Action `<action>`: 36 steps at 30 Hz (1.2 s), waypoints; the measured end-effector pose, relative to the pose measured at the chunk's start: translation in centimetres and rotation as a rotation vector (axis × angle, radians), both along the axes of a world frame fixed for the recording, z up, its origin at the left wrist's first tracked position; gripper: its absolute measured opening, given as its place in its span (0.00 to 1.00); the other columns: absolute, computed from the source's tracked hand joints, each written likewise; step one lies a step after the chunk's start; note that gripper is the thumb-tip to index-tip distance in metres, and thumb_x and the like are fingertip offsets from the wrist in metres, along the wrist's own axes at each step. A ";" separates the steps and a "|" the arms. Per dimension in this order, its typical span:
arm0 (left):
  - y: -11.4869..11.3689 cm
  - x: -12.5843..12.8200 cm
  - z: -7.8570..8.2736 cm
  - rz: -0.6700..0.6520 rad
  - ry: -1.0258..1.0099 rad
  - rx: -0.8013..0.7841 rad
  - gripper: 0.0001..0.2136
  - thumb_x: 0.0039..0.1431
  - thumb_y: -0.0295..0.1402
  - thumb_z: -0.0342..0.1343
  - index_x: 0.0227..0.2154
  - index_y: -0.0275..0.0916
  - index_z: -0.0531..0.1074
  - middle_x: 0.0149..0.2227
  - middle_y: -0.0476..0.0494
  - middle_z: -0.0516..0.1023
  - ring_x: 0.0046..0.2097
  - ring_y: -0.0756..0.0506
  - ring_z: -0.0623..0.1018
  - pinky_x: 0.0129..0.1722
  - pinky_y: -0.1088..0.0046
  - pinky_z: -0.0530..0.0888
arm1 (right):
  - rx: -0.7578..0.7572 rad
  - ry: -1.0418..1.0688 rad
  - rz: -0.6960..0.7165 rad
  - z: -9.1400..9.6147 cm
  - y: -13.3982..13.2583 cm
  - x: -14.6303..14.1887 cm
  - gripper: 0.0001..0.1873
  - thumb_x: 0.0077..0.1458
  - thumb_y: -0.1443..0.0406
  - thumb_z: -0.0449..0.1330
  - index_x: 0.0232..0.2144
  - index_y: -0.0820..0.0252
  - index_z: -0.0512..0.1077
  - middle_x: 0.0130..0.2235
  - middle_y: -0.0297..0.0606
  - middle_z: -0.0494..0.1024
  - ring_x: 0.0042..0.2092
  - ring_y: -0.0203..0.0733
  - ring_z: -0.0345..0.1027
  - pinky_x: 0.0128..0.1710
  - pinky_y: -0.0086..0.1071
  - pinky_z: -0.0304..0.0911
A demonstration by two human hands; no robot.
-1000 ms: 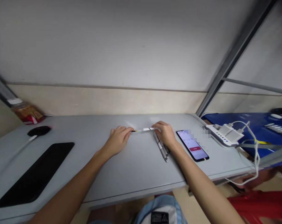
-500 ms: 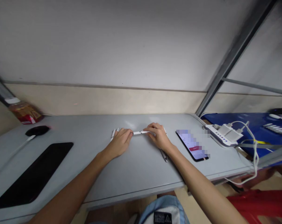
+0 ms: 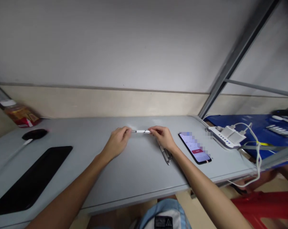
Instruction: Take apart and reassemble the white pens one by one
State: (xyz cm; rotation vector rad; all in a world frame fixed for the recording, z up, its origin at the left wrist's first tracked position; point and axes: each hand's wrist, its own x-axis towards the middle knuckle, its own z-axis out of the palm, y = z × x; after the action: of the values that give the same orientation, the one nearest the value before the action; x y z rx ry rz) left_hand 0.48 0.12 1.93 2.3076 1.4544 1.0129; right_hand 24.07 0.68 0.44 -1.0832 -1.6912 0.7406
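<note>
From the slim white pen [image 3: 142, 131], passage is offered at 6 o'clock across the smooth grey desktop [image 3: 139, 171]; 4 to 5 is obstructed by slender silver-grey pens [image 3: 165, 156], 12 by the cream wall [image 3: 134, 103].

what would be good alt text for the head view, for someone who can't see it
A person's left hand and right hand hold a white pen by its ends over a grey desk. More pens lie by the right wrist, with a lit phone and white power strip further right. A flat black object and white-capped bottle are at left.
</note>
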 end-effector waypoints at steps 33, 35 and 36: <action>0.0 -0.3 0.4 -0.023 -0.273 -0.154 0.10 0.59 0.38 0.49 0.29 0.39 0.70 0.23 0.53 0.64 0.26 0.51 0.64 0.25 0.75 0.60 | -0.203 0.157 0.205 0.3 -0.4 -0.3 0.15 0.57 0.56 0.57 0.35 0.62 0.77 0.25 0.33 0.72 0.26 0.33 0.59 0.27 0.28 0.56; 0.1 -0.4 0.3 -0.013 -0.258 -0.135 0.09 0.59 0.38 0.49 0.29 0.39 0.70 0.22 0.52 0.65 0.25 0.51 0.64 0.25 0.75 0.60 | -0.264 0.205 0.248 0.4 -0.6 -0.4 0.16 0.56 0.56 0.57 0.35 0.63 0.76 0.24 0.32 0.69 0.25 0.32 0.57 0.26 0.27 0.53; 0.1 -0.4 0.3 -0.011 -0.249 -0.127 0.09 0.59 0.38 0.49 0.29 0.39 0.70 0.22 0.52 0.65 0.25 0.51 0.64 0.25 0.75 0.60 | -0.302 0.235 0.269 0.4 -0.6 -0.5 0.16 0.56 0.55 0.58 0.35 0.63 0.76 0.23 0.31 0.68 0.24 0.31 0.56 0.25 0.26 0.52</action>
State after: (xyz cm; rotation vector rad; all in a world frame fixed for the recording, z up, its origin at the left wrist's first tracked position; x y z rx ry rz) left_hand 0.05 0.21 2.26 2.0172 1.3625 1.1239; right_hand 23.61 0.05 0.85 -0.9333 -1.5693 1.2781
